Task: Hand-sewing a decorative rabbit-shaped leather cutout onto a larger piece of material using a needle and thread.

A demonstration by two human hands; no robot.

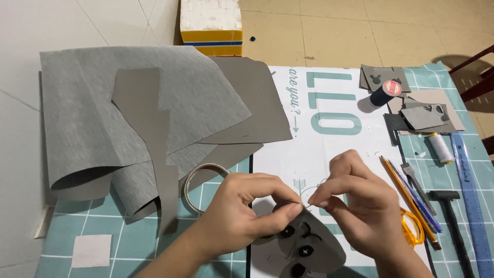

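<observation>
Pinching a needle between thumb and forefinger of my right hand [360,198], though honestly it's so thin in this shot you can barely make it out, and I can't see the thread at all. My left hand [242,211] has its fingers closed narrow on the top edge of the grey face piece [321,247], which sits at the near edge of the bench [226,257], half on the white printed sheet [329,139]. Three black buttons [305,251] run down the middle of it, so I'd say I'm stitching near the upper one.

What works for me at this stage, I think:
- keep the left pinch right beside the stitch point so the leather-ish stuff doesn't buckle
- pull the needle straight out, not sideways, or the hole stretches
- draw the thread slowly so it doesn't knot

Biggest risk as I see it is poking my left fingertip, since both hands are practically touching.

Everything else is off to the sides: big folded grey sheets [128,118] at the far left, a tape ring [203,185] just beside my left hand, orange scissors [412,229] by my right wrist, pencils [406,190], a hammer [453,221] and a blue ruler [471,195] to the right. Dark thread spool [385,92] and a white one [440,146] sit further back with some cut scraps [422,116].
</observation>
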